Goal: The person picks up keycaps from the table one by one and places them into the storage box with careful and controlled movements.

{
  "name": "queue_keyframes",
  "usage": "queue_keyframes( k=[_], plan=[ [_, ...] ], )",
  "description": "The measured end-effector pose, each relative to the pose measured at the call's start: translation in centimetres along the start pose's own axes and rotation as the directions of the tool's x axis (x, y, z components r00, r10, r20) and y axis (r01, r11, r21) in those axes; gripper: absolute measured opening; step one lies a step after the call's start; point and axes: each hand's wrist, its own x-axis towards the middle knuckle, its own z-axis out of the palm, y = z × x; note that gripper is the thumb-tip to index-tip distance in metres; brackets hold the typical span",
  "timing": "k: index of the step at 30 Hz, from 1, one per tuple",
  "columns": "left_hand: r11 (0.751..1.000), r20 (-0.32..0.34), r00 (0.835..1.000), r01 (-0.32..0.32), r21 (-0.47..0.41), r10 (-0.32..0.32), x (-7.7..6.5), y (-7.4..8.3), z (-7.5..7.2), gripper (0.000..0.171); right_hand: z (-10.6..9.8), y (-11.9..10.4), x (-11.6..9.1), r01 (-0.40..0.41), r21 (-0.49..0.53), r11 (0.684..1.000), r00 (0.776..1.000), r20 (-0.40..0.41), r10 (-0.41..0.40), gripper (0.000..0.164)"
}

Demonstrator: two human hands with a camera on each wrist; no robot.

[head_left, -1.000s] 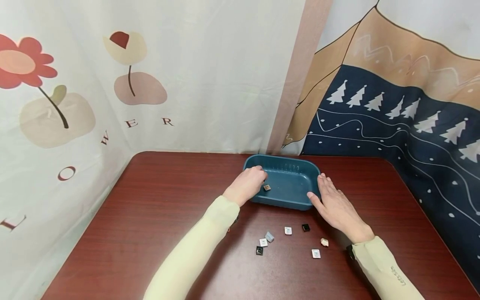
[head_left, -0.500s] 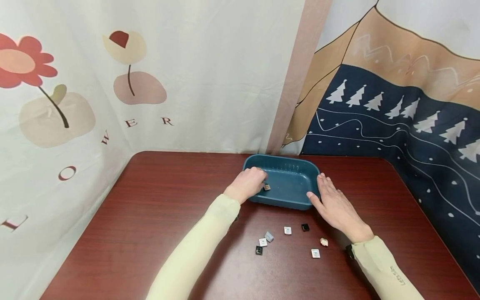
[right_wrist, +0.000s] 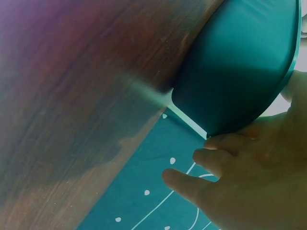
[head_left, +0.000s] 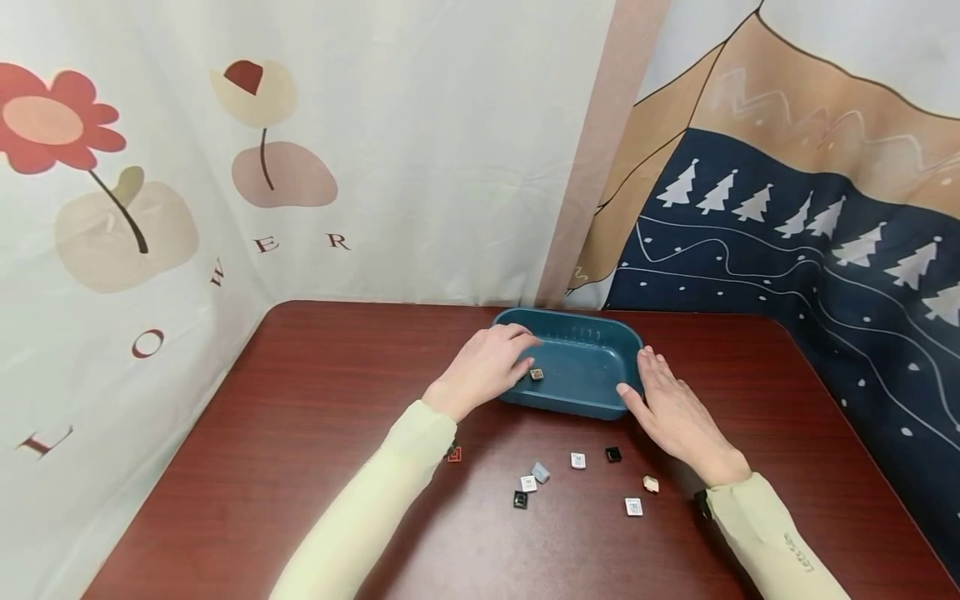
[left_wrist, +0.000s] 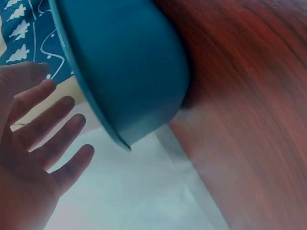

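A blue plastic bin (head_left: 573, 406) stands at the back of the table. My left hand (head_left: 483, 362) is over its left rim with relaxed, spread fingers and nothing in them; the left wrist view shows the palm (left_wrist: 24, 177) apart from the bin wall. One small brown square piece (head_left: 536, 375) lies inside, near the left hand; the hand hides that corner. My right hand (head_left: 675, 412) rests against the right end of the bin, fingers straight, thumb at the front right rim. In the right wrist view its fingers (right_wrist: 216, 160) lie along the bin's outside (right_wrist: 235, 72).
Several small square pieces like keycaps lie in front of the bin: white (head_left: 577, 461), black (head_left: 613, 454), grey-blue (head_left: 541, 472), cream (head_left: 651, 484). A red-marked one (head_left: 454, 454) lies beside the left sleeve (head_left: 375, 500). A printed curtain (head_left: 420, 150) hangs behind the dark red table (head_left: 337, 375).
My left hand has opened its curled fingers and drawn back a little to the left and up. The red-marked piece now shows by the sleeve. My right hand keeps its place on the bin.
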Motion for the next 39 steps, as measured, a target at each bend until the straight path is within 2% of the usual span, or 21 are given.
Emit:
queue_keyframes(
  k=[5, 14, 22, 30, 39],
  plan=[
    [1.0, -0.069, 0.997, -0.027, 0.005, 0.027, -1.8, -0.4, -0.7, 0.037, 0.0, -0.1, 0.0, 0.002, 0.005, 1.0, 1.0, -0.002, -0.002, 0.083],
    [0.999, -0.092, 0.996, -0.02, 0.03, 0.023, -4.9, -1.1, -0.9, 0.045, 0.0, 0.0, -0.1, 0.002, 0.008, 1.0, 1.0, 0.002, -0.002, 0.082],
    [1.0, -0.153, 0.988, -0.012, 0.012, 0.014, -7.4, -1.4, -1.1, 0.049, 0.0, 0.1, -0.1, -0.001, 0.011, 1.0, 1.0, 0.004, 0.001, 0.084],
    [0.999, -0.108, 0.993, 0.045, 0.002, -0.044, -9.8, -1.8, -1.3, 0.057, 0.0, 0.0, 0.0, 0.012, 0.007, 1.0, 1.0, -0.001, -0.012, 0.083],
    [0.996, -0.017, 0.996, 0.086, 0.004, -0.086, -12.1, -2.1, -1.3, 0.068, 0.0, 0.0, 0.0, 0.019, 0.005, 1.0, 1.0, -0.008, -0.019, 0.082]
  ],
)
